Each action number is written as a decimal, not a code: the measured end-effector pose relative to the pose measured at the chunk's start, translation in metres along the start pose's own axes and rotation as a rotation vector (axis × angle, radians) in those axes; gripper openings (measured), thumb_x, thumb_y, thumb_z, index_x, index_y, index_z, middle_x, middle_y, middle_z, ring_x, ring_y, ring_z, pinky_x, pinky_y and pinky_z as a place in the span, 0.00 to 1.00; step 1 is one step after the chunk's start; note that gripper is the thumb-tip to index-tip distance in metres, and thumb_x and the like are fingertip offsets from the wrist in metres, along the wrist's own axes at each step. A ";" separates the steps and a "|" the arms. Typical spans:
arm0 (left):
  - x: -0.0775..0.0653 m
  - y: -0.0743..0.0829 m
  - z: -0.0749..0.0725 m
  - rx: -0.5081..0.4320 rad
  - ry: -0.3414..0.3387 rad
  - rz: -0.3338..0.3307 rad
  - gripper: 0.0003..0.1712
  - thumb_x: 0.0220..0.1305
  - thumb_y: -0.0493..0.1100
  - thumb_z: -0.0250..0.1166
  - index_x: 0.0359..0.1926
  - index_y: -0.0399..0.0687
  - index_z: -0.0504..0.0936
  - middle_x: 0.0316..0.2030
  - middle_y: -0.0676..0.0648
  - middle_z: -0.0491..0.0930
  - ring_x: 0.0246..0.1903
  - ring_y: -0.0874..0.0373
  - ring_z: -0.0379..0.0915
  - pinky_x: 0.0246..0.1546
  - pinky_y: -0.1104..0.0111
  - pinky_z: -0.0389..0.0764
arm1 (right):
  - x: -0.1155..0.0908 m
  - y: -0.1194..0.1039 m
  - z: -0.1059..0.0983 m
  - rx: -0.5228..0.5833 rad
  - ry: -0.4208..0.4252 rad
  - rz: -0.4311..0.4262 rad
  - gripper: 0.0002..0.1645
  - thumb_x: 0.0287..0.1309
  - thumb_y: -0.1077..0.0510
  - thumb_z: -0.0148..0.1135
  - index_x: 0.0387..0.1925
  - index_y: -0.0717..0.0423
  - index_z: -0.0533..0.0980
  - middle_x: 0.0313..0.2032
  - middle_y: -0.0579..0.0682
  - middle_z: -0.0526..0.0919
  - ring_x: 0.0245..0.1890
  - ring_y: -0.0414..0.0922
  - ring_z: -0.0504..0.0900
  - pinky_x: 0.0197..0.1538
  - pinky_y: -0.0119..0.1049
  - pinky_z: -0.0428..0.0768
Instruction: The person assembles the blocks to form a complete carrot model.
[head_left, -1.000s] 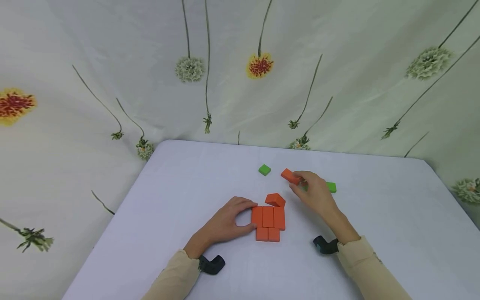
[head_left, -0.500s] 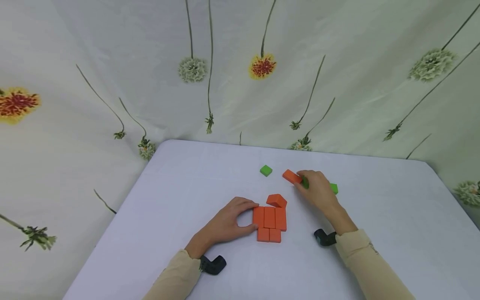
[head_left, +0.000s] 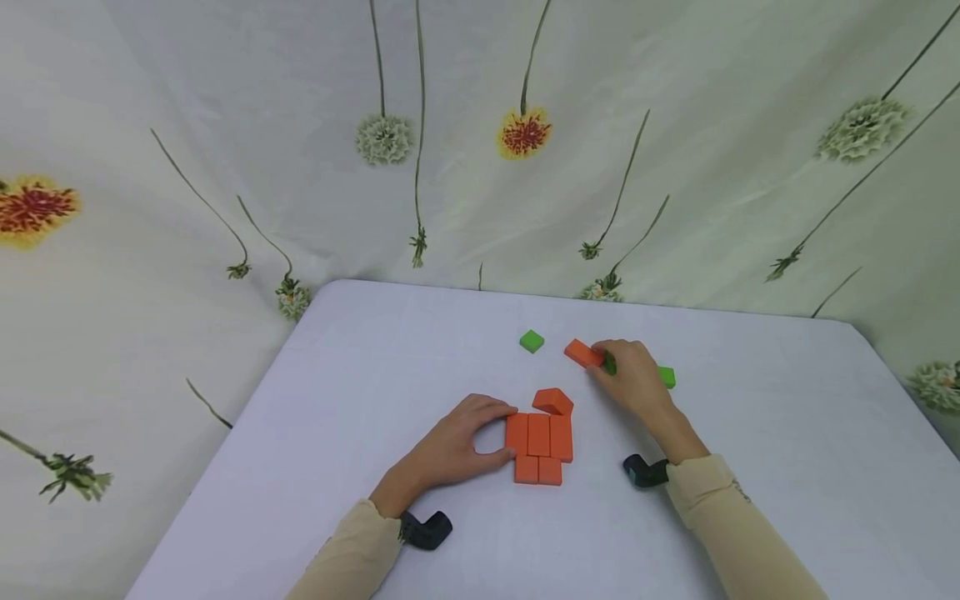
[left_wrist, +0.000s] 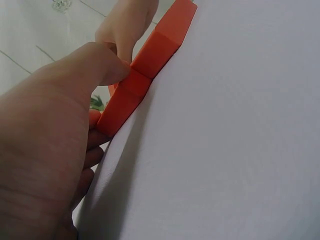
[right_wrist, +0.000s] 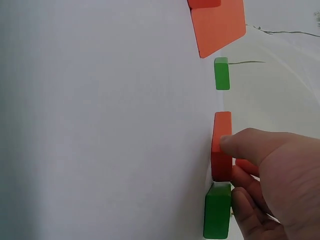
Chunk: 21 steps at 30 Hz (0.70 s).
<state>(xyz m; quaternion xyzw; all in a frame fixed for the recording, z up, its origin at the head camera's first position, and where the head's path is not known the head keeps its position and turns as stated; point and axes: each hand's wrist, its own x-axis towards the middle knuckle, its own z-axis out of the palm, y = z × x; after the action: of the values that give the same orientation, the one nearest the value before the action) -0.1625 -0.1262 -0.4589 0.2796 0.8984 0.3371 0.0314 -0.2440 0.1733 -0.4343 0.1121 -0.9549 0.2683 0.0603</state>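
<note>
My left hand [head_left: 450, 437] lies at the left side of a group of orange blocks [head_left: 538, 435], thumb and forefinger pinching the leftmost block [head_left: 516, 433] at its two ends. Three longer blocks form a row, with two smaller ones against their near side and an orange wedge-shaped block [head_left: 552, 401] at the far side. Farther back, my right hand [head_left: 636, 379] pinches a separate orange block [head_left: 582, 352]; in the right wrist view the thumb presses its side [right_wrist: 222, 122] and fingers curl behind. A green block [right_wrist: 217, 212] sits right beside it, partly hidden by the hand in the head view.
Another green block [head_left: 532, 341] lies toward the back, left of the held orange one. A green block [head_left: 667, 377] shows just past my right wrist side. The white table [head_left: 375, 350] ends at a flower-printed cloth [head_left: 465, 167] behind.
My right thumb has shifted in against the orange block, which has stayed about where it was. My left hand has stayed on the group. The head view has shifted slightly.
</note>
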 end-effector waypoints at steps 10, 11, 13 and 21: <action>0.000 0.001 0.000 0.006 0.005 -0.003 0.31 0.64 0.51 0.73 0.67 0.54 0.78 0.62 0.52 0.77 0.65 0.57 0.69 0.65 0.59 0.78 | -0.007 -0.002 -0.001 0.075 0.014 0.037 0.23 0.62 0.60 0.71 0.58 0.63 0.81 0.52 0.61 0.85 0.48 0.56 0.83 0.55 0.52 0.84; 0.000 0.001 0.000 0.006 0.005 -0.004 0.31 0.64 0.51 0.73 0.67 0.54 0.78 0.62 0.52 0.77 0.65 0.57 0.69 0.65 0.59 0.78 | -0.008 -0.002 -0.001 0.084 0.014 0.039 0.23 0.62 0.60 0.71 0.58 0.63 0.81 0.52 0.61 0.85 0.49 0.56 0.83 0.55 0.52 0.84; 0.000 0.001 0.000 0.007 0.006 -0.003 0.31 0.64 0.51 0.73 0.67 0.55 0.78 0.62 0.53 0.77 0.65 0.57 0.69 0.65 0.58 0.78 | -0.011 -0.004 -0.003 0.095 0.011 0.039 0.23 0.62 0.60 0.71 0.58 0.62 0.81 0.53 0.61 0.85 0.49 0.56 0.84 0.56 0.52 0.84; 0.000 0.002 0.000 0.011 0.006 0.001 0.31 0.64 0.51 0.73 0.67 0.55 0.78 0.62 0.52 0.77 0.65 0.57 0.69 0.65 0.58 0.78 | -0.019 -0.006 -0.007 0.122 0.021 -0.023 0.21 0.61 0.61 0.71 0.55 0.61 0.83 0.52 0.61 0.85 0.49 0.56 0.84 0.53 0.52 0.85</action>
<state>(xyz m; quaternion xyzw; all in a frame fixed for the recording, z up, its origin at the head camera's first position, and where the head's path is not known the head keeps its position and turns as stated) -0.1621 -0.1253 -0.4577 0.2791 0.9003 0.3329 0.0269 -0.2234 0.1755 -0.4282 0.1238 -0.9347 0.3265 0.0667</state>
